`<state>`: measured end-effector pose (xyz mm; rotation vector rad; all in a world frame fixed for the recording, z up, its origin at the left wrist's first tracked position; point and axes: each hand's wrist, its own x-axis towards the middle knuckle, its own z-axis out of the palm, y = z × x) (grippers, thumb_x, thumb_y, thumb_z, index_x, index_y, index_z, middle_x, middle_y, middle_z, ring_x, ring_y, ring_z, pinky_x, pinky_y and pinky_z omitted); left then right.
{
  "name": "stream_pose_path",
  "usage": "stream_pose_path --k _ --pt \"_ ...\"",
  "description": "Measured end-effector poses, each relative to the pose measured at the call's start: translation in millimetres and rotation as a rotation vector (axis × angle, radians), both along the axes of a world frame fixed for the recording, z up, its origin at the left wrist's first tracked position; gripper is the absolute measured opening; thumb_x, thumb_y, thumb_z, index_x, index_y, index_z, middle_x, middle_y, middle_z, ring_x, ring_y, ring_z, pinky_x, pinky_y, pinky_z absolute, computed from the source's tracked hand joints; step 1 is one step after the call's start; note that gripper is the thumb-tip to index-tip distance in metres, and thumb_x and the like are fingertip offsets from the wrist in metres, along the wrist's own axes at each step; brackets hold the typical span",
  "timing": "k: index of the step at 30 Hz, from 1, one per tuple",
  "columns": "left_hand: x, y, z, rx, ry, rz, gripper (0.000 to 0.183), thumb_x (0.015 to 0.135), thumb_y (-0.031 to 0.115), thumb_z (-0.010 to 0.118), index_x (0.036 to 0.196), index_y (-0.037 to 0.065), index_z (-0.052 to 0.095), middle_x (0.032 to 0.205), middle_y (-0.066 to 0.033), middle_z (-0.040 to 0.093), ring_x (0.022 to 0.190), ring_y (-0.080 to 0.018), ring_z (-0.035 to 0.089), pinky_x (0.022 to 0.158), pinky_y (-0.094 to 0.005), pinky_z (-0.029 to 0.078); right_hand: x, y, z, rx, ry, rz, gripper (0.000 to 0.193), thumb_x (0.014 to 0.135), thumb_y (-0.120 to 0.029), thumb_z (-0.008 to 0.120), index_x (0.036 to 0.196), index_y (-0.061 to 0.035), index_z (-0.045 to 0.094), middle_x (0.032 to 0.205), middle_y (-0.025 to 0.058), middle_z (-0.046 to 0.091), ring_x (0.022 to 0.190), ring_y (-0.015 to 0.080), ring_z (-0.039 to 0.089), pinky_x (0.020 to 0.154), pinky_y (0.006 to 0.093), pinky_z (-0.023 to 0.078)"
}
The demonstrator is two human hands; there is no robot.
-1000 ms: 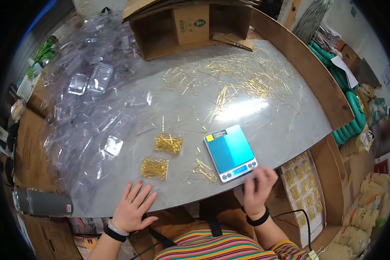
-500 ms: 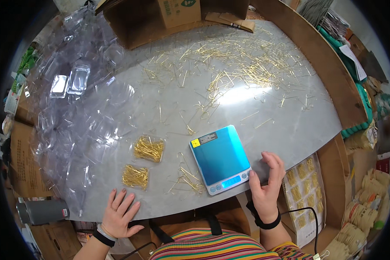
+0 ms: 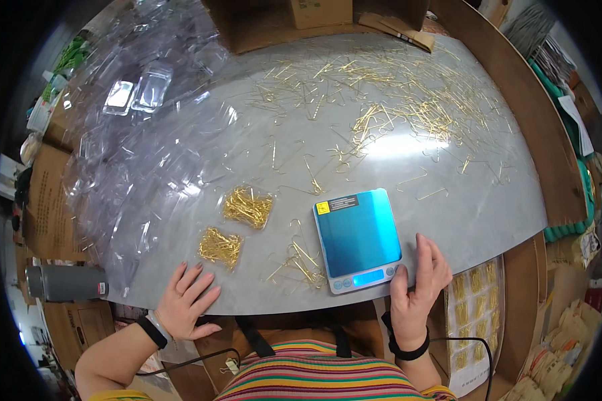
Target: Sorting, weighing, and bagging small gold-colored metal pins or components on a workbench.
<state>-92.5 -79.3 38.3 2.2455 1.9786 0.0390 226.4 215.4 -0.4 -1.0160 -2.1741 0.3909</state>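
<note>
A digital scale [image 3: 361, 234] with a shiny blue pan and a lit display lies on the grey table, nothing on its pan. My right hand [image 3: 418, 287] is at its front right corner, thumb on or just by a button, fingers apart. My left hand [image 3: 187, 304] rests flat on the table's near edge with spread fingers, holding nothing. Just beyond it sit two clear plastic packs filled with gold wire hooks, a nearer pack [image 3: 221, 248] and a farther pack [image 3: 248, 207]. Several loose gold hooks [image 3: 301, 264] lie left of the scale.
Many gold hooks [image 3: 408, 113] are scattered across the far table. Clear plastic packaging [image 3: 147, 160] heaps up at left. A cardboard box [image 3: 261, 30] and a flat brush [image 3: 408, 35] are at the back. A grey bottle [image 3: 70, 283] stands left; filled packs [image 3: 475, 314] lie at lower right.
The whole view has shifted, so the table things appear farther right and a little turned. Both hands stay in about the same places, my right thumb still at the scale's corner.
</note>
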Motion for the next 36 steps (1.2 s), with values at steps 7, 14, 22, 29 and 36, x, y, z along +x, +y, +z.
stream_pose_path --k 7,14,22,29,36 --pt "1 1 1 -0.002 0.029 -0.006 0.081 0.082 0.058 0.073 0.142 0.008 0.053 0.149 -0.0193 0.045 0.141 -0.0449 0.039 0.117 -0.0653 0.026 1 -1 -44 0.225 0.150 -0.033 0.053 0.099 -0.021 0.049 0.144 0.0067 0.042 0.127 0.0178 0.065 0.108 0.0320 0.059 0.103 0.0452 0.031" --pt "2 1 -2 0.015 0.041 -0.006 0.081 0.082 0.057 0.073 0.143 0.008 0.052 0.149 -0.0197 0.046 0.140 -0.0446 0.040 0.118 -0.0649 0.026 6 2 -50 0.246 0.197 0.028 0.046 0.102 -0.026 0.048 0.138 0.0025 0.047 0.123 0.0179 0.067 0.108 0.0333 0.062 0.102 0.0453 0.032" --pt "3 3 -1 0.026 0.071 -0.010 0.080 0.082 0.057 0.072 0.142 0.008 0.053 0.148 -0.0202 0.047 0.140 -0.0445 0.041 0.118 -0.0639 0.026 9 5 -50 0.295 0.228 0.093 0.037 0.100 -0.019 0.052 0.133 -0.0031 0.049 0.124 0.0176 0.068 0.112 0.0337 0.063 0.100 0.0454 0.036" --pt "3 3 0 0.017 0.083 -0.009 0.080 0.084 0.058 0.071 0.143 0.007 0.052 0.149 -0.0207 0.047 0.140 -0.0437 0.041 0.120 -0.0617 0.025 9 7 -56 0.331 0.260 0.103 0.037 0.100 -0.020 0.052 0.133 -0.0038 0.050 0.123 0.0160 0.068 0.111 0.0332 0.064 0.100 0.0458 0.036" --pt "17 1 -2 0.238 -0.280 0.318 0.067 0.091 0.036 0.070 0.146 0.004 0.049 0.149 -0.0242 0.045 0.138 -0.0415 0.044 0.117 -0.0527 0.033 10 8 -63 0.380 0.261 0.065 0.037 0.102 -0.022 0.049 0.134 -0.0042 0.051 0.126 0.0168 0.067 0.110 0.0327 0.063 0.101 0.0476 0.037"
